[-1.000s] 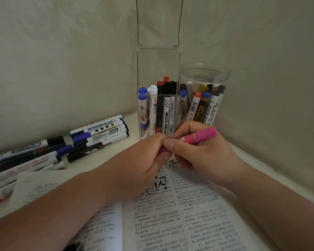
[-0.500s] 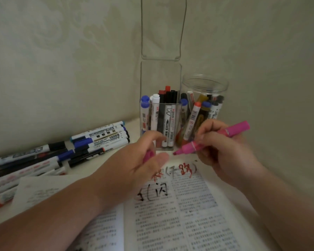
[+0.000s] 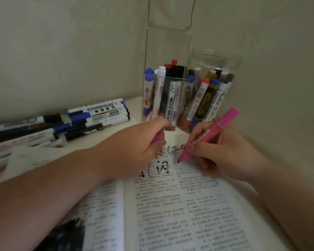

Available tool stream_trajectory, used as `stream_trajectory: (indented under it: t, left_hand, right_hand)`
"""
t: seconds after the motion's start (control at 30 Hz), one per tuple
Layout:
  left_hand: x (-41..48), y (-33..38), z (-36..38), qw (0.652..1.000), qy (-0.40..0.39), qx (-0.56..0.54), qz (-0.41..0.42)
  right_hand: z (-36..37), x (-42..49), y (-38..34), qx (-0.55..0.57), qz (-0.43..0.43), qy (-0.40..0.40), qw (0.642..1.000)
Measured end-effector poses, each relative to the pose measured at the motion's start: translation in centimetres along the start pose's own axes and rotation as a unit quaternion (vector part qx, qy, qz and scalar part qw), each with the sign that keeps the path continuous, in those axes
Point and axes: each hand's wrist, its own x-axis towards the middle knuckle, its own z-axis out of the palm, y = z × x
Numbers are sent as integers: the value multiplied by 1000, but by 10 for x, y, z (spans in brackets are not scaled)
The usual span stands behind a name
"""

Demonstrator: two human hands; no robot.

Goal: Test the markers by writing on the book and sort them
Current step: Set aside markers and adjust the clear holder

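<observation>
My right hand grips an uncapped pink marker, its tip pointing down at the top of the open book, just above or on the page. My left hand holds the pink cap in curled fingers and rests on the book's upper edge. Red and black scribbles mark the page between the hands. A square clear holder and a round clear jar, both filled with markers, stand behind the hands in the corner.
Several loose markers lie in a row on the table to the left, along the wall. Walls close in behind and to the right. The book fills the near table.
The cap came off the pink marker and stayed in my left hand. My right hand swung the marker tip down toward the page. The view also dipped closer.
</observation>
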Motion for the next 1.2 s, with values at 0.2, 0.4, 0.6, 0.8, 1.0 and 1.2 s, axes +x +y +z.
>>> stream_trajectory:
  t: [0.2,0.4,0.6,0.8,1.0,1.2]
  left_hand:
    - [3,-2,0,999,31,-20,6]
    - [5,-6,1,997,62,-35,20]
    - [5,-8,0,997,75,12,31]
    - [5,-3,-2,997,65,22,34]
    - [5,-3,-1,997,69,-11,37]
    - [5,-2,0,994,83,-33,58]
  right_hand:
    - [8,0,5,-34,-18,-2,999]
    - [6,2,6,-44,-31,-5,999]
    - [7,-1,4,-36,-29,-15,999]
    - [10,-2,1,-87,-33,19,995]
    - [8,1,1,-114,-12,57,992]
    - [8,-1,0,-60,-17,16,998]
